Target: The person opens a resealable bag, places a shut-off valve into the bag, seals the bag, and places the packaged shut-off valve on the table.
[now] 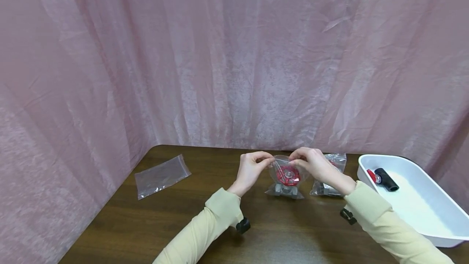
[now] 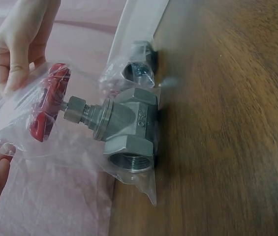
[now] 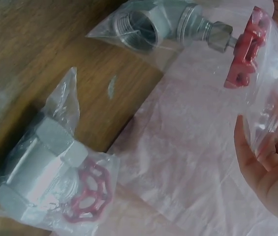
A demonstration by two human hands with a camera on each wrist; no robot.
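Observation:
A metal gate valve (image 2: 124, 118) with a red handwheel (image 1: 288, 175) stands upright on the table inside a clear zip bag (image 1: 271, 192). My left hand (image 1: 253, 169) pinches the left side of the bag's mouth between thumb and fingers. At the opposite side, my right hand (image 1: 311, 163) pinches the bag's top edge. Both hands are above the handwheel, and the plastic is spread between them. Just right of this bag lies a second bagged valve (image 3: 45, 172), also with a red handwheel, partly behind my right hand in the head view.
An unfilled-looking flat clear bag (image 1: 163, 176) lies at the table's left. On the right stands a white tray (image 1: 414, 215) holding a black fitting (image 1: 386, 180) with a red part. A pink curtain (image 1: 234, 60) hangs behind the wooden table (image 1: 176, 215).

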